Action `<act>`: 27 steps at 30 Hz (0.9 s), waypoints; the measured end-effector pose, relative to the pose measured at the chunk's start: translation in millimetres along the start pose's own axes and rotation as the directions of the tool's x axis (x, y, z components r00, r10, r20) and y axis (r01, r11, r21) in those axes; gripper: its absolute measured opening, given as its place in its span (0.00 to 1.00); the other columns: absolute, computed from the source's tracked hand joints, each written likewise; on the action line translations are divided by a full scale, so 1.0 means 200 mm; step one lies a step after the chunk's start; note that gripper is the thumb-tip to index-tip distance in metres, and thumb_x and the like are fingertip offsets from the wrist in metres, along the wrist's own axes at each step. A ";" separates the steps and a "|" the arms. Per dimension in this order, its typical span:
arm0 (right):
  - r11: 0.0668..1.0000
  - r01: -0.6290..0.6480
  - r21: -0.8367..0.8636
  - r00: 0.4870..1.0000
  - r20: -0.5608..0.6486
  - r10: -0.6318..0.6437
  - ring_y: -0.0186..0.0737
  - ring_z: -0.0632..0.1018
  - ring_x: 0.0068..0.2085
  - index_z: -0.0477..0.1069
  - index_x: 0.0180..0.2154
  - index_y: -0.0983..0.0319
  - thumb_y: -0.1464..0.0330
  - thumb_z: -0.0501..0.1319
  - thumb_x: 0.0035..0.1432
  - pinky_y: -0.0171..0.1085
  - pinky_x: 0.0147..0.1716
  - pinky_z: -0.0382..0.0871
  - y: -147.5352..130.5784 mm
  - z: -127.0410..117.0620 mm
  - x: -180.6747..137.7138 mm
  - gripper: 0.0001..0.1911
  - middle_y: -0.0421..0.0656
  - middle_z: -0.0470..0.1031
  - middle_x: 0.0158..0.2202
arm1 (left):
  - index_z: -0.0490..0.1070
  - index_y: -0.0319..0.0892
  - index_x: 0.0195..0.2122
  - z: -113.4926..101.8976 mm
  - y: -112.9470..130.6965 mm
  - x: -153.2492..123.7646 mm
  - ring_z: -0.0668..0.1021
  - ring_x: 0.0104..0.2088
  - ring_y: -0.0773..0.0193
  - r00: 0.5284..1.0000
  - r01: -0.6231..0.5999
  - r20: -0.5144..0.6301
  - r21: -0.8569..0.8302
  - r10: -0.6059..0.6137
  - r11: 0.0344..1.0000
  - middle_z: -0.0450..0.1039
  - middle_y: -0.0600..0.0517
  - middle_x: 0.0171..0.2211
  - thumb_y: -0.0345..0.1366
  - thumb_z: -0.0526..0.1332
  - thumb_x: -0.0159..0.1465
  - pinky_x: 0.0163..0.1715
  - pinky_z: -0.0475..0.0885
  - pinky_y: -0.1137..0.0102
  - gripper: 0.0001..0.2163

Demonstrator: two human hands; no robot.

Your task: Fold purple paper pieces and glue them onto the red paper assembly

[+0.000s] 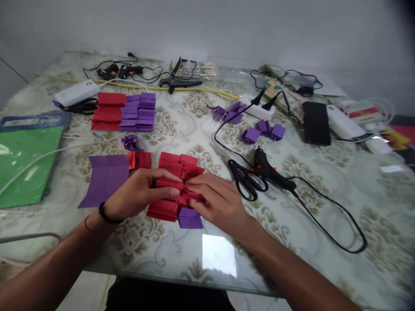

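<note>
A group of red folded-paper pieces [167,207] lies on the table in front of me, with one purple folded piece [190,218] at its near right corner. My left hand [142,192] grips the red paper from the left, thumb and forefinger pressed on it. From the right, my right hand [220,198] pinches the same red paper, its fingertips close to the left ones and partly hiding the pieces. A smaller red folded piece [142,160] sits just beyond my left hand. Beside that hand lies a creased purple sheet [108,177].
Right of my hands lie black scissors [248,179] and a black glue gun [272,170] with a looping cord. A red and purple folded panel [138,112], purple pieces [251,134], a power strip [257,107] and a black phone-like slab [316,123] lie farther back. Green paper [29,166] is left.
</note>
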State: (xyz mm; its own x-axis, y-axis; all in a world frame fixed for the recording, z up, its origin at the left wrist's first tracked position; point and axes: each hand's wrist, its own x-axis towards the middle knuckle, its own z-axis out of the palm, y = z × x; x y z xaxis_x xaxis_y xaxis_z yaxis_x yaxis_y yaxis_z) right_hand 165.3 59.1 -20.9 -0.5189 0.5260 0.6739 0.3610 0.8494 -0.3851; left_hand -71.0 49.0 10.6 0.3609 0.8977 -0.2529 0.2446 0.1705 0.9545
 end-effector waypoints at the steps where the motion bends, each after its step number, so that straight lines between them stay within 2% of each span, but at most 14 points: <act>1: 1.000 -0.013 0.013 1.000 0.007 0.013 0.44 0.85 0.41 0.80 0.42 0.64 0.73 0.64 0.66 0.44 0.42 0.84 0.00 0.00 0.00 0.05 0.49 0.85 0.40 | 0.83 0.42 0.46 0.00 0.00 0.00 0.85 0.46 0.56 1.000 -0.001 0.003 -0.002 0.001 1.000 0.86 0.48 0.45 0.43 0.73 0.64 0.49 0.79 0.66 0.13; 8: 0.996 -0.068 0.055 0.997 0.050 0.066 0.44 0.86 0.41 0.80 0.42 0.63 0.73 0.64 0.66 0.44 0.42 0.84 -0.02 -0.01 0.00 0.05 0.49 0.85 0.41 | 0.84 0.43 0.44 0.00 0.00 0.01 0.85 0.44 0.58 0.999 -0.015 0.029 -0.061 0.017 0.998 0.86 0.50 0.43 0.37 0.72 0.63 0.45 0.79 0.69 0.10; 18: 0.989 -0.120 0.083 0.992 0.051 0.116 0.41 0.85 0.39 0.79 0.39 0.61 0.74 0.65 0.65 0.40 0.38 0.82 -0.02 -0.01 0.01 0.04 0.47 0.85 0.39 | 0.84 0.42 0.46 -0.01 -0.04 0.02 0.84 0.38 0.60 0.998 0.018 0.061 -0.045 -0.016 0.999 0.86 0.50 0.39 0.42 0.74 0.62 0.39 0.78 0.70 0.14; 27: 0.987 -0.134 0.089 0.990 0.043 0.131 0.40 0.85 0.37 0.78 0.36 0.63 0.76 0.64 0.63 0.39 0.37 0.82 -0.03 0.01 0.02 0.05 0.47 0.85 0.37 | 0.83 0.40 0.47 -0.01 -0.05 0.03 0.84 0.39 0.58 0.997 0.022 0.068 -0.031 -0.020 0.999 0.86 0.49 0.39 0.43 0.73 0.61 0.39 0.78 0.68 0.17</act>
State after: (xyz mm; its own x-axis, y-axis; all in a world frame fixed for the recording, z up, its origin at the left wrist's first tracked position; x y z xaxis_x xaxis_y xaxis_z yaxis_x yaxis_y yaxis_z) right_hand 160.5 56.5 -17.0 -0.5004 0.6339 0.5898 0.3573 0.7716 -0.5262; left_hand -73.9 52.9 -0.5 0.4165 0.8644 -0.2817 0.2247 0.2023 0.9532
